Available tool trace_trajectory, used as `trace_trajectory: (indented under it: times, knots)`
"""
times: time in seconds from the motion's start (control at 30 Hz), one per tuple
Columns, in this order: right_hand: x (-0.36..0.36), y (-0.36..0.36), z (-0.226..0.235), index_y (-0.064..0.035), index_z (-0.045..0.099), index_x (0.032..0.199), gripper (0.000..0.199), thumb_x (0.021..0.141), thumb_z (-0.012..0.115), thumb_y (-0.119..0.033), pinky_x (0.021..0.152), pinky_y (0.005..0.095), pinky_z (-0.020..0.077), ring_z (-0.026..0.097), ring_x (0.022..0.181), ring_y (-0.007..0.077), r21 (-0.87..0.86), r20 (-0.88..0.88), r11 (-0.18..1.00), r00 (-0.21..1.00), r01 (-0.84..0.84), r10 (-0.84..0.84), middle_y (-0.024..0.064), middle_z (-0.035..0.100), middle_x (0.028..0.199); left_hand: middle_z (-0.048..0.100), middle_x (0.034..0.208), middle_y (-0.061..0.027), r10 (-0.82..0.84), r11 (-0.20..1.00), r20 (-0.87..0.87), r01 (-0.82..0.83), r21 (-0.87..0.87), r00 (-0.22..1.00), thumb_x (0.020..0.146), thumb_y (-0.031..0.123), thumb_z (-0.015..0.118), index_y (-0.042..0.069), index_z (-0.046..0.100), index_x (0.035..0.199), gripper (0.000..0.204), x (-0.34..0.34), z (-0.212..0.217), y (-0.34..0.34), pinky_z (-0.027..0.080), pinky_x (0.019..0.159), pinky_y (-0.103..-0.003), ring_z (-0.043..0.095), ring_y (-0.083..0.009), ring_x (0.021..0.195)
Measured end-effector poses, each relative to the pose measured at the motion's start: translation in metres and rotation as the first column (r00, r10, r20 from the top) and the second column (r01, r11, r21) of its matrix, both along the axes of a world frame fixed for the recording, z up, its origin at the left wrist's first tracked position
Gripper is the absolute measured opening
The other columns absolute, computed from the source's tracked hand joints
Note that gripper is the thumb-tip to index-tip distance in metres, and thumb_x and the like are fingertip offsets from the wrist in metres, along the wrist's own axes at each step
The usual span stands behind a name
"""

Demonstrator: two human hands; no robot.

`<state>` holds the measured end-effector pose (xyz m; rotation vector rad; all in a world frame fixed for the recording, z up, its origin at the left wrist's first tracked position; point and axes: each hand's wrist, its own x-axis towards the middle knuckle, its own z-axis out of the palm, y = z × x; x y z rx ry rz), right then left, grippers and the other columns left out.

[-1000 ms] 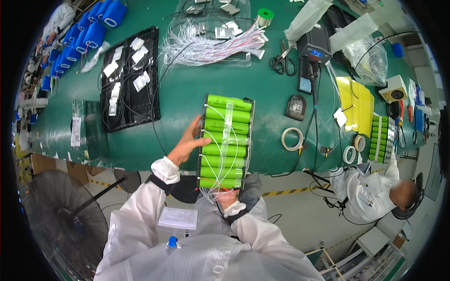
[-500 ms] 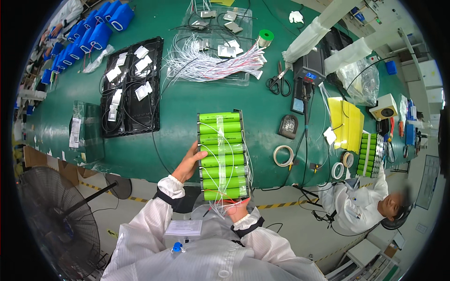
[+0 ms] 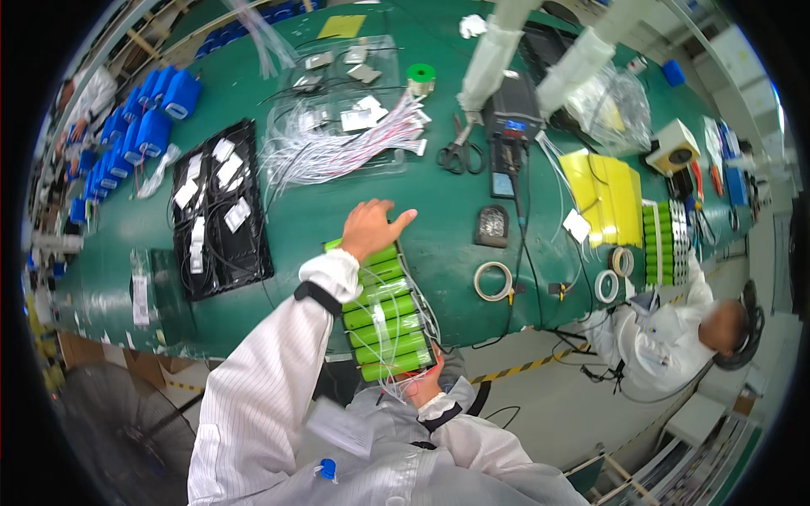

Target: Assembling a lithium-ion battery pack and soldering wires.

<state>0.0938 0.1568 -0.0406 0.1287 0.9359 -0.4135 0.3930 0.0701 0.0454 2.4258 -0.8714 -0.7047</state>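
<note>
A green battery pack, with its row of cylindrical cells under clear tape and thin white wires, sits tilted at the near table edge. My right hand is closed around its near right corner, beside a bundle of white and red wires. Over the pack's far end, my left hand is open, fingers stretched forward and thumb out to the right. Whether its palm touches the cells cannot be seen. Beyond it lies a heap of white and red wires.
A black tray of small white parts lies left. Scissors, a solder spool, a soldering station, tape rolls and yellow sheets lie ahead and right. A co-worker sits at the right with another green pack.
My left hand has left the pack's left side and reached forward over its far end. The pack has tilted, its far end leaning left. The view has shifted too.
</note>
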Motion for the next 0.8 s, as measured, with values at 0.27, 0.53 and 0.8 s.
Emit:
trace_trajectory:
  times: [0.27,0.53,0.8]
  knots:
    - [0.019,-0.024,0.046,-0.0085,0.057,0.124,0.063,0.088,0.041,-0.059,0.094,0.0525,0.0454,0.058,0.109,0.0329,0.082,0.130,0.995,0.989,0.064,-0.074,0.0109,0.061,0.120,0.068,0.102,-0.0197,-0.011,0.945,-0.041,0.024,0.327,0.999,0.082,0.053,0.053,0.010,0.069,0.106,0.051,-0.001,-0.041,-0.002,0.047,0.090,-0.044,0.062,-0.0373,0.102]
    - [0.034,-0.055,0.026,-0.0109,0.058,0.115,0.039,0.087,0.058,-0.038,0.090,0.0392,0.0487,0.061,0.101,0.0260,-0.024,-0.019,0.994,0.994,0.105,-0.106,0.0075,0.063,0.114,0.068,0.103,-0.0153,0.386,0.887,-0.241,-0.430,-0.166,0.890,0.087,0.030,0.052,0.003,0.067,0.106,0.037,0.009,-0.040,0.080,0.045,0.086,-0.035,0.062,-0.0273,0.096]
    - [0.036,-0.046,0.017,-0.0048,0.047,0.119,0.036,0.087,0.053,-0.020,0.088,0.0315,0.0440,0.054,0.102,0.0190,-0.521,-0.202,0.849,0.979,-0.090,-0.020,0.0092,0.054,0.112,0.064,0.106,-0.0109,0.405,0.312,-0.708,-0.815,-0.489,0.579,0.089,0.014,0.045,-0.006,0.063,0.109,0.033,-0.037,-0.056,0.156,0.044,0.087,-0.028,0.058,-0.0179,0.097]
